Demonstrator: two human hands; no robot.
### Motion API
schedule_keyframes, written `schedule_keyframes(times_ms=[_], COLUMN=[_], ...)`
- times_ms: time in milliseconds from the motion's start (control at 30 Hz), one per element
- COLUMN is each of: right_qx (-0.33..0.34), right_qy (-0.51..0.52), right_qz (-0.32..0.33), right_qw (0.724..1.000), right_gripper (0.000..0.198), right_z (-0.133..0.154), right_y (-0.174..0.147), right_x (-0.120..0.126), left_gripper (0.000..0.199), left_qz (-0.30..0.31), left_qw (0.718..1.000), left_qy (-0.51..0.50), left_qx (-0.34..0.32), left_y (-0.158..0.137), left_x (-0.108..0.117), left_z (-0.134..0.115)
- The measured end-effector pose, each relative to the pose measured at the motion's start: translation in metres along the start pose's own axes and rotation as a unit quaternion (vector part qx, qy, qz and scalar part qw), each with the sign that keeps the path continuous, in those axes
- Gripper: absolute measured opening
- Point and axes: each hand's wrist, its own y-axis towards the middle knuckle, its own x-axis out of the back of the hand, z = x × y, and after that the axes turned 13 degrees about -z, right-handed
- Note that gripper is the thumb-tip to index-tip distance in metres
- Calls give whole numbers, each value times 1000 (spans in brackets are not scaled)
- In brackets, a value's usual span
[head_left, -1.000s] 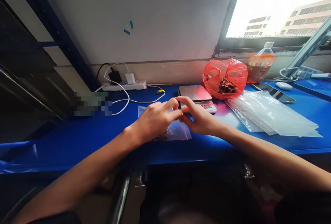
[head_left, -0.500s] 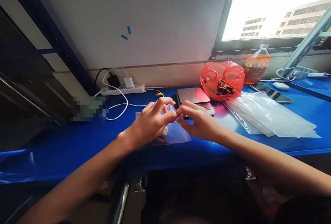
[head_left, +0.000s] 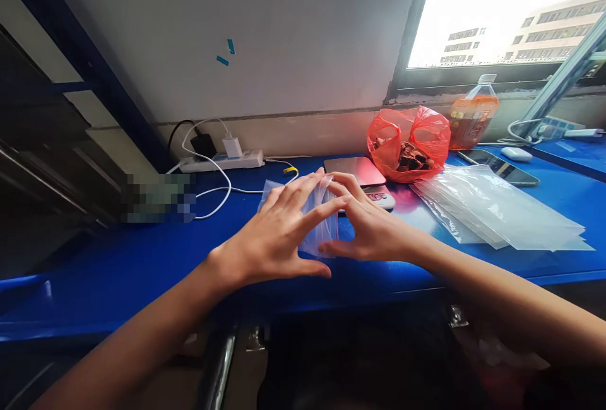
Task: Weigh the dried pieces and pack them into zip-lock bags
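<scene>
**Clear bag sits between both hands, its right edge at the right hand**

Clear plastic bag (head_left: 318,236) is at the centre of the frame, over the blue tabletop (head_left: 142,277). Left hand (head_left: 279,233) is over its left part, hiding most of it; one corner pokes out past the knuckles, toward upper left. Right hand (head_left: 372,224) is at the bag's right edge. No clear nearer hand: both are at it.

Key relation: that right edge and the film's folds run roughly top to bottom in the frame, across the line between the hands. Full long axis unreadable, too much covered.

Left hand: fingers stretched out, thumb well apart from them, index reaching over to the right hand's fingers. Right hand: fingers bent, thumb low and apart from them, its tip over the film. Can't tell if the right fingertips pinch any film.

Around it: scale (head_left: 355,171) just beyond the hands, red bag (head_left: 430,135) near it at upper right, flat clear bags (head_left: 506,211) right of centre, well apart from the left hand.
</scene>
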Motion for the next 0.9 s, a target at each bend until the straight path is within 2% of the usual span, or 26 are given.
schedule_keyframes(times_ms=[67, 133, 200, 267, 367, 400, 467, 533, 600, 633, 700, 800, 900], right_qx=[-1, -20, -82, -176, -305, -343, -400, -411, -387, -378, -385, -415, -429], right_qy=[37, 100, 195, 288, 342, 343, 370, 449, 543, 571, 576, 499, 426], right_qz=[1, -1, -6, -29, -63, -55, 11, 95, 120, 101, 19, -124, -202], right_qw=[999, 995, 977, 941, 886, 873, 838, 787, 735, 721, 721, 751, 770], right_gripper=[73, 64, 56, 46, 36, 37, 41, 46, 50, 51, 48, 40, 34], right_z=[5, 11, 15, 15, 6, 4, 2, 7, 16, 19, 24, 20, 13], right_y=[2, 4, 6, 9, 11, 12, 13, 16, 19, 21, 25, 25, 10], right_x=[1, 2, 3, 3, 2, 1, -2, -6, -10, -11, -10, 4, 32], left_gripper=[91, 82, 71, 63, 50, 44, 32, 27, 29, 30, 28, 17, 8], left_qz=[-20, -79, -157, -232, -352, -401, -504, -577, -597, -591, -557, -486, -422], left_qw=[1000, 997, 987, 968, 913, 886, 824, 774, 755, 757, 779, 825, 868], left_qy=[-2, -8, -25, -76, -192, -220, -244, -240, -236, -237, -239, -236, -238], left_qx=[12, 21, 29, 48, 81, 83, 88, 107, 134, 145, 160, 168, 113], left_y=[-1, -2, -3, -2, 2, 4, 9, 13, 16, 16, 13, 5, 1], left_x=[-1, -3, -3, -2, 3, 5, 9, 9, 4, 1, -5, -7, -5], left_z=[-2, -3, 0, 4, 11, 12, 14, 16, 18, 19, 21, 22, 21])
